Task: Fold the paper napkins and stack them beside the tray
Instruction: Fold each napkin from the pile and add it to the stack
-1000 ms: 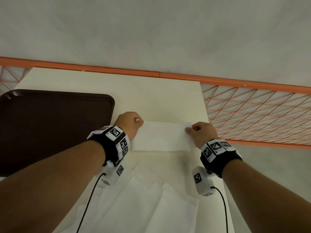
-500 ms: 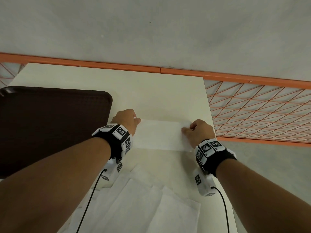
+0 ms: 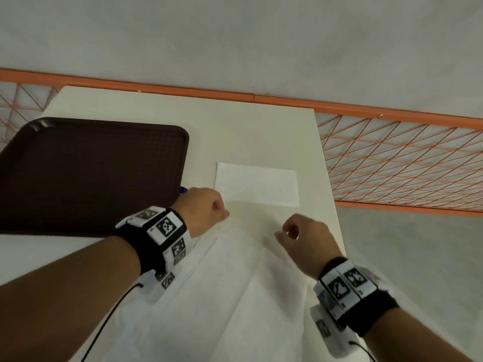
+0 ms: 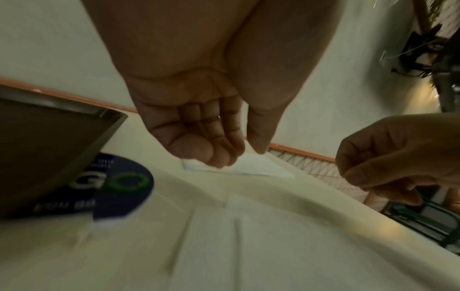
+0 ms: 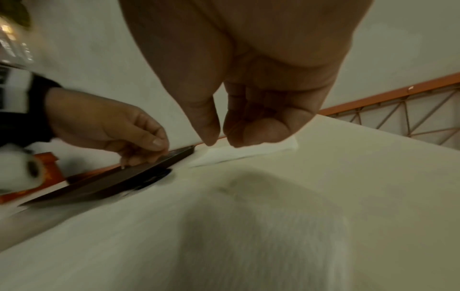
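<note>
One folded napkin [image 3: 257, 184] lies flat on the tabletop [image 3: 235, 126], just right of the brown tray [image 3: 86, 173] and apart from both hands. Left hand [image 3: 202, 210] and right hand [image 3: 304, 237] hover above the unfolded napkins [image 3: 235, 296] nearer the person, fingers loosely curled, thumb near forefinger, holding nothing. A dark blue round sticker [image 4: 119, 187] shows at the tray's corner.

A folded napkin [image 3: 257, 184] of thin matt white paper is lying upper centre; the tray [image 3: 86, 173], dark brown plastic, is showing a fine textured grid; the table [image 3: 235, 131] is looking smooth, matt cream.
</note>
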The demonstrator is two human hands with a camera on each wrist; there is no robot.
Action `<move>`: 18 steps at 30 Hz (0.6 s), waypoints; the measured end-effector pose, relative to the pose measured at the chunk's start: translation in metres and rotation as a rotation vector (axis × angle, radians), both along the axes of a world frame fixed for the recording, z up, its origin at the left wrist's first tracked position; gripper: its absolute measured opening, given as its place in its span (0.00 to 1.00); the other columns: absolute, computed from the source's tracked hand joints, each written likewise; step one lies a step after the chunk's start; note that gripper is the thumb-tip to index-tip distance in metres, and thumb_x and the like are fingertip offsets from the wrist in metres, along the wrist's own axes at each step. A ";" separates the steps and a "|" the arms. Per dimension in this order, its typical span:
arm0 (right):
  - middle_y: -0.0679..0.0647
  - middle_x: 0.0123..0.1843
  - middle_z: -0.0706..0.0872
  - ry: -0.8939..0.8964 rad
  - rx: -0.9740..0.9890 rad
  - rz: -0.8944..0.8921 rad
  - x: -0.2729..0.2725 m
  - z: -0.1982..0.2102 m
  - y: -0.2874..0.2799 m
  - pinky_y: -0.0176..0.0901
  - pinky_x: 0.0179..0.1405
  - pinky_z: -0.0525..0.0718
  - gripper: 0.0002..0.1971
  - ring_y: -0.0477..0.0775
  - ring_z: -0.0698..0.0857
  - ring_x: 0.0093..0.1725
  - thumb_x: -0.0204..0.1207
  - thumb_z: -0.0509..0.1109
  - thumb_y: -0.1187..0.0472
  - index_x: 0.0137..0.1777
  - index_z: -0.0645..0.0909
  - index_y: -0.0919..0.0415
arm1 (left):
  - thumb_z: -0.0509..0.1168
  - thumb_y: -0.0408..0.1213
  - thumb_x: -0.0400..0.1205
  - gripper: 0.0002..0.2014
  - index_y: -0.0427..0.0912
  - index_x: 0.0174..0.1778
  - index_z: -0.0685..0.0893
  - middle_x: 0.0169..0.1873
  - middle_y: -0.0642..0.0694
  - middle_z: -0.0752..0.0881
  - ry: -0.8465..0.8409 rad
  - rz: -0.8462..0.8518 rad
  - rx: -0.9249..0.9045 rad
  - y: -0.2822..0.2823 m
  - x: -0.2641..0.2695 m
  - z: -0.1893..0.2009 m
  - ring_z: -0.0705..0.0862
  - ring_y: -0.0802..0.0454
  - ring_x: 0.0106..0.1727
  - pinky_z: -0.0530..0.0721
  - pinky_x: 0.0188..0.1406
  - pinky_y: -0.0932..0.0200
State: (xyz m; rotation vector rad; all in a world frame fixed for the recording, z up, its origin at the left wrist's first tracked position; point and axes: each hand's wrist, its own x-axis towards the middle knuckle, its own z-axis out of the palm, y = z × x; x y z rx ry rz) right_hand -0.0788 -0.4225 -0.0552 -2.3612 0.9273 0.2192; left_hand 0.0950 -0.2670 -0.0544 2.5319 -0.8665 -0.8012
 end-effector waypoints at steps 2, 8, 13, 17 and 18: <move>0.43 0.43 0.85 0.044 0.021 0.048 -0.027 -0.001 0.029 0.44 0.49 0.84 0.07 0.49 0.84 0.44 0.76 0.70 0.46 0.47 0.79 0.47 | 0.69 0.48 0.79 0.09 0.46 0.47 0.86 0.42 0.54 0.86 0.046 -0.058 0.028 0.013 -0.021 -0.004 0.85 0.53 0.47 0.84 0.52 0.57; 0.43 0.57 0.80 0.207 0.062 0.230 -0.083 -0.011 0.096 0.42 0.54 0.78 0.20 0.49 0.81 0.57 0.77 0.63 0.38 0.64 0.75 0.46 | 0.63 0.51 0.82 0.21 0.50 0.71 0.77 0.69 0.51 0.75 0.014 -0.535 0.105 0.003 -0.067 -0.015 0.73 0.49 0.69 0.72 0.70 0.50; 0.47 0.63 0.76 0.191 0.024 0.218 -0.094 -0.017 0.110 0.47 0.59 0.80 0.23 0.53 0.79 0.63 0.78 0.63 0.39 0.69 0.73 0.49 | 0.66 0.55 0.79 0.26 0.51 0.71 0.76 0.67 0.49 0.75 -0.072 -0.700 0.246 -0.019 -0.082 -0.020 0.72 0.45 0.69 0.71 0.68 0.48; 0.48 0.64 0.74 0.194 -0.005 0.219 -0.094 -0.020 0.114 0.47 0.58 0.79 0.23 0.54 0.76 0.65 0.79 0.62 0.41 0.69 0.73 0.51 | 0.67 0.56 0.77 0.23 0.50 0.64 0.79 0.63 0.49 0.77 -0.106 -0.721 0.310 -0.027 -0.085 -0.016 0.74 0.45 0.65 0.71 0.61 0.50; 0.48 0.64 0.73 0.194 -0.015 0.223 -0.095 -0.020 0.115 0.48 0.58 0.79 0.22 0.54 0.75 0.65 0.79 0.62 0.41 0.69 0.73 0.51 | 0.68 0.56 0.77 0.21 0.50 0.62 0.80 0.61 0.49 0.78 -0.097 -0.718 0.326 -0.029 -0.086 -0.015 0.75 0.45 0.63 0.71 0.59 0.51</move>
